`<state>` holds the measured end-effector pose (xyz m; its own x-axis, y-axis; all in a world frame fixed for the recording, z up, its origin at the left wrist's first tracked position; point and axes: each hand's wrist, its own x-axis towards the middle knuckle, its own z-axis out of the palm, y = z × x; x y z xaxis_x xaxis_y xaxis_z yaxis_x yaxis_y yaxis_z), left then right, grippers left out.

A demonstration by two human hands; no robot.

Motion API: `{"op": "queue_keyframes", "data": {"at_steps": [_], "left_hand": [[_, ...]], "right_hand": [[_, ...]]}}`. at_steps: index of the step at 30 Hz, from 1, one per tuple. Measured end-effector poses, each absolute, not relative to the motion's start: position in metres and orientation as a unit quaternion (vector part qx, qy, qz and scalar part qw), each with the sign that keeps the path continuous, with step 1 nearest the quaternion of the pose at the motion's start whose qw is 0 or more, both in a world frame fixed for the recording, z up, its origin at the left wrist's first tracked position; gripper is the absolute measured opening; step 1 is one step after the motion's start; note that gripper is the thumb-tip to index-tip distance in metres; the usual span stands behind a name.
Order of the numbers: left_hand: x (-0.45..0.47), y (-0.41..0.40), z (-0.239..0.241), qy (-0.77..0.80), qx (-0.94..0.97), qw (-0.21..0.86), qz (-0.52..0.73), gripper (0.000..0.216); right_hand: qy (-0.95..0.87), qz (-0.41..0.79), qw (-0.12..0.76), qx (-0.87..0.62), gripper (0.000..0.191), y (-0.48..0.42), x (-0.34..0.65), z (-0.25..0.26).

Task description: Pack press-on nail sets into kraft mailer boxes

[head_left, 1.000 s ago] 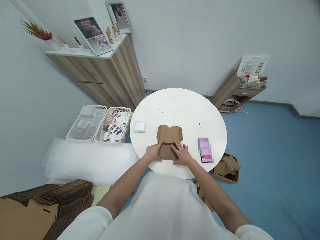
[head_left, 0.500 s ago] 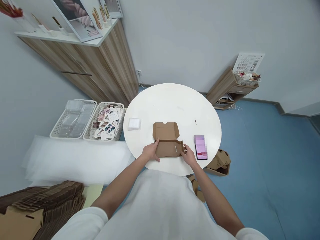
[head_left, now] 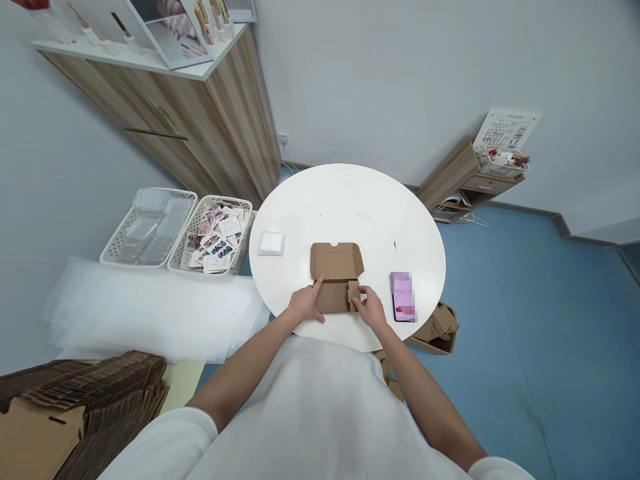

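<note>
While left hand point(head_left: 306, 305) clasps cardboard box point(head_left: 334, 261) at left edge, right hand point(head_left: 370, 308) pinches side flap point(head_left: 354, 292)

right box flap point(head_left: 354, 292) now inward

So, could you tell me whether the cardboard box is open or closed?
Open. The lid of the cardboard box lies back flat on the table, its inside shows, and the right hand holds a side flap up.

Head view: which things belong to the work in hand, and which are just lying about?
In use: cardboard box, held by left hand and right hand on the white table.
Lying about: phone, white pad, two baskets, scrap box.
</note>
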<state>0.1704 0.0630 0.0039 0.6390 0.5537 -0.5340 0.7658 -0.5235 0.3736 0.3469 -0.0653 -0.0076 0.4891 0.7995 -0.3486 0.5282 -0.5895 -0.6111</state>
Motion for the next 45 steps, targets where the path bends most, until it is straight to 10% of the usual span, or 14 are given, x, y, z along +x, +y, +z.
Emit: {"op": "queue_keyframes", "data": {"at_steps": [28,45], "left_hand": [[0.155,0.053,-0.013,0.380,0.829,0.409,-0.022,0.088],[0.169,0.031,-0.016,0.398,0.742,0.535,0.067,0.081]], "right_hand": [[-0.334,0.288,0.210,-0.873,0.015,-0.054,0.355,-0.030],[-0.293,0.319,0.306,-0.848,0.051,-0.086,0.364,-0.033]]}}
